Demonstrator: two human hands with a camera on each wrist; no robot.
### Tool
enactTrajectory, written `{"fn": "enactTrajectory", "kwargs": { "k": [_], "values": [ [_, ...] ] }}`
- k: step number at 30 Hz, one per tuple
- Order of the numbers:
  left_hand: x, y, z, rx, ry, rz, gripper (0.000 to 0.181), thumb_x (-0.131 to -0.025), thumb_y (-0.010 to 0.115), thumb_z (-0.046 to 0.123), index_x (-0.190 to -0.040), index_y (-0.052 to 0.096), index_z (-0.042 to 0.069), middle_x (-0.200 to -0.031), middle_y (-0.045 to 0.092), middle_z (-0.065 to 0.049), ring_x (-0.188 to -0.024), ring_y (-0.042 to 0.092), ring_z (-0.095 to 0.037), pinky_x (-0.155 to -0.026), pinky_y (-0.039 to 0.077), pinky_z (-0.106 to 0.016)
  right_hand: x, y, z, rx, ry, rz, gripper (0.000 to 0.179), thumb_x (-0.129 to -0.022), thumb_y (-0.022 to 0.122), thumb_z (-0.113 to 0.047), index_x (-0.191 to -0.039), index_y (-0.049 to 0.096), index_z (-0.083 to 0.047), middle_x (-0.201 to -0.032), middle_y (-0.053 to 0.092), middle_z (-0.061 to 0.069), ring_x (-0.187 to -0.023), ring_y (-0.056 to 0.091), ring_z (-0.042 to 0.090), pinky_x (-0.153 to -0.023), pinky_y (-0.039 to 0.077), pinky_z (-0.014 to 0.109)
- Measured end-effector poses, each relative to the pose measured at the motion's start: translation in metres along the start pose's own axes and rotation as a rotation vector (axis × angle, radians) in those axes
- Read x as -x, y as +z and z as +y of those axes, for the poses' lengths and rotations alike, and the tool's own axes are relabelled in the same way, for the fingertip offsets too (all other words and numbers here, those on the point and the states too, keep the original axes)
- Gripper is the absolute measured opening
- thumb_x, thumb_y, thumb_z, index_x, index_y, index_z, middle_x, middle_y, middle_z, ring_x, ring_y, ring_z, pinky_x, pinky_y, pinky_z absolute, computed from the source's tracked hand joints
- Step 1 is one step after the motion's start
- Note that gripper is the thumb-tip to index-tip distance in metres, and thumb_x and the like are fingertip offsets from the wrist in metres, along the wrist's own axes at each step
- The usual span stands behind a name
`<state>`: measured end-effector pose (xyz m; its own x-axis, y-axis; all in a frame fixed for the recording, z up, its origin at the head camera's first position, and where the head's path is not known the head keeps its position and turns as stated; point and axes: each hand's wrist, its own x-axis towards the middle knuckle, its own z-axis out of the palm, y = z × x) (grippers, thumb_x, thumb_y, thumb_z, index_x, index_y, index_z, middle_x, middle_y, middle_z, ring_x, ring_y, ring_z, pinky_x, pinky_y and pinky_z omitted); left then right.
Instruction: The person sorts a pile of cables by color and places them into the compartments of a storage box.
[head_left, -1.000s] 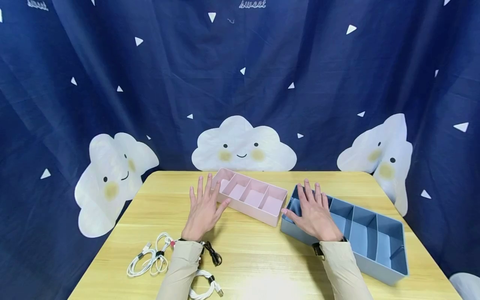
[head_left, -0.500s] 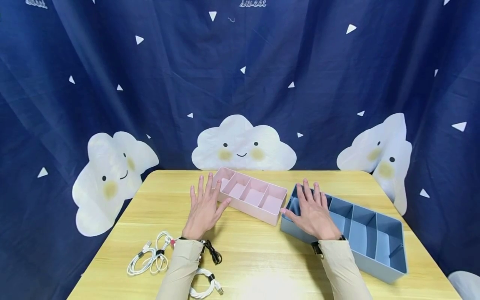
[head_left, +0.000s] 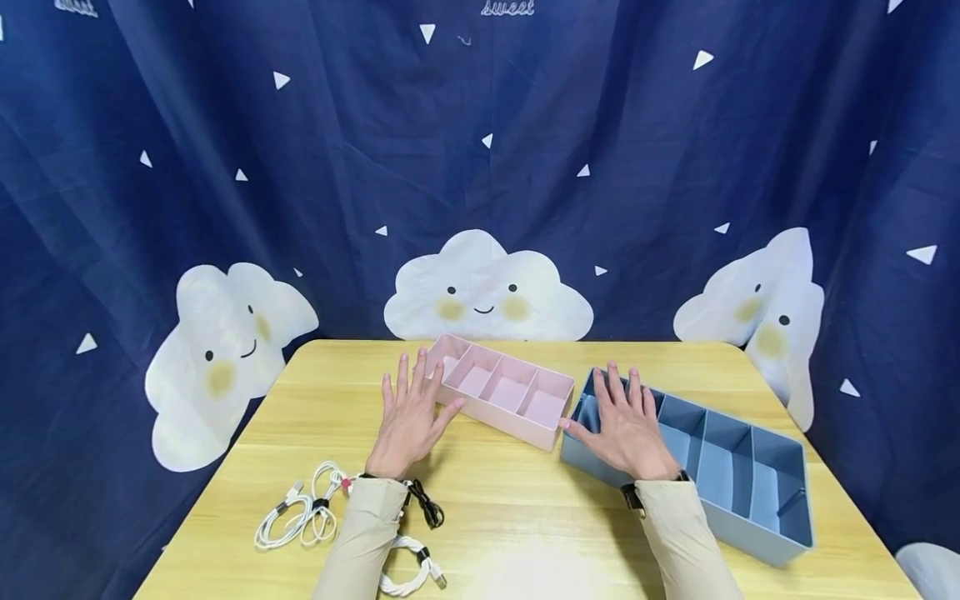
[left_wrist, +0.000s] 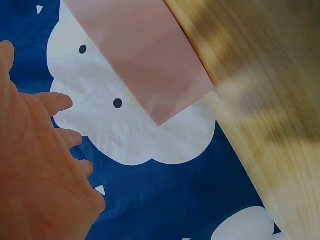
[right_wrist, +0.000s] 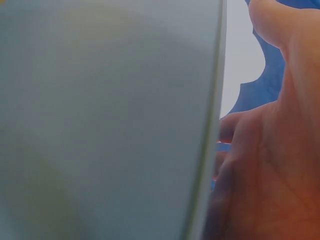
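Note:
My left hand [head_left: 408, 423], fingers spread and holding nothing, hovers at the left end of a pink divided organizer box [head_left: 517, 408]. In the left wrist view that pink box [left_wrist: 145, 60] stands apart from the hand [left_wrist: 40, 155]. Palm down, my right hand [head_left: 626, 427] is spread over the left end of a larger blue divided organizer box [head_left: 738, 467], hiding part of its compartments. The right wrist view has the blue box's side wall [right_wrist: 105, 120] filling most of the frame, with the hand [right_wrist: 270, 155] beside and above its rim.
Left of my left forearm lies a coiled white cable [head_left: 300, 517]. A small black cable [head_left: 427, 504] and another white coil [head_left: 408, 567] lie close to the left sleeve, partly covered by it. Behind the wooden table [head_left: 510, 508] hangs a blue curtain [head_left: 337, 167] with clouds.

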<state>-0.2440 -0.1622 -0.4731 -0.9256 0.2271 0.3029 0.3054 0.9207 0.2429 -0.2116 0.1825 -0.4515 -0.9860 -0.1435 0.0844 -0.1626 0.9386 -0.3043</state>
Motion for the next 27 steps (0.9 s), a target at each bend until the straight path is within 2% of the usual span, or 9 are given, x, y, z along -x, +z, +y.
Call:
{"fn": "enactTrajectory", "kwargs": {
  "k": [8, 13, 17, 22, 27],
  "values": [
    [-0.001, 0.002, -0.001, 0.020, 0.000, -0.008, 0.076, -0.105, 0.043, 0.060, -0.163, 0.032, 0.013, -0.175, 0.007, -0.016, -0.162, -0.005, -0.040, -0.126, 0.002, -0.071, 0.002, -0.001, 0.000, 0.008, 0.003, -0.011, 0.105, -0.094, 0.055, -0.071, -0.165, 0.018, -0.003, -0.173, 0.006, 0.025, -0.157, -0.002, 0.055, -0.124, 0.007, 0.073],
    [0.000, 0.002, -0.003, 0.051, 0.004, -0.005, 0.076, -0.105, 0.046, 0.058, -0.162, 0.034, 0.010, -0.174, 0.008, -0.019, -0.162, -0.003, -0.044, -0.125, 0.000, -0.072, 0.003, -0.001, 0.000, -0.004, -0.001, -0.026, 0.105, -0.095, 0.055, -0.070, -0.165, 0.018, -0.002, -0.173, 0.007, 0.025, -0.157, -0.001, 0.056, -0.123, 0.006, 0.074],
    [-0.001, 0.002, -0.005, 0.064, 0.023, -0.003, 0.074, -0.106, 0.046, 0.055, -0.161, 0.035, 0.008, -0.174, 0.009, -0.020, -0.161, 0.000, -0.045, -0.125, 0.005, -0.073, 0.002, -0.004, 0.004, -0.045, 0.004, -0.044, 0.101, -0.097, 0.054, -0.067, -0.165, 0.017, -0.002, -0.173, 0.005, 0.025, -0.157, -0.003, 0.056, -0.123, 0.004, 0.075],
    [-0.003, 0.005, -0.010, 0.076, 0.031, -0.041, 0.073, -0.107, 0.040, 0.056, -0.163, 0.031, 0.009, -0.175, 0.006, -0.018, -0.162, -0.002, -0.042, -0.127, 0.006, -0.069, 0.003, -0.011, 0.011, -0.075, 0.019, -0.049, 0.099, -0.099, 0.051, -0.067, -0.165, 0.016, -0.003, -0.172, 0.008, 0.027, -0.156, -0.003, 0.057, -0.122, 0.004, 0.075],
    [-0.002, 0.003, -0.016, 0.092, 0.034, -0.030, 0.072, -0.108, 0.042, 0.053, -0.160, 0.036, 0.004, -0.173, 0.011, -0.022, -0.161, 0.002, -0.045, -0.127, 0.010, -0.069, 0.007, -0.022, 0.018, -0.101, 0.040, -0.057, 0.101, -0.099, 0.049, -0.067, -0.165, 0.013, 0.000, -0.171, 0.009, 0.030, -0.155, -0.001, 0.059, -0.122, 0.006, 0.075]
  ]
}}
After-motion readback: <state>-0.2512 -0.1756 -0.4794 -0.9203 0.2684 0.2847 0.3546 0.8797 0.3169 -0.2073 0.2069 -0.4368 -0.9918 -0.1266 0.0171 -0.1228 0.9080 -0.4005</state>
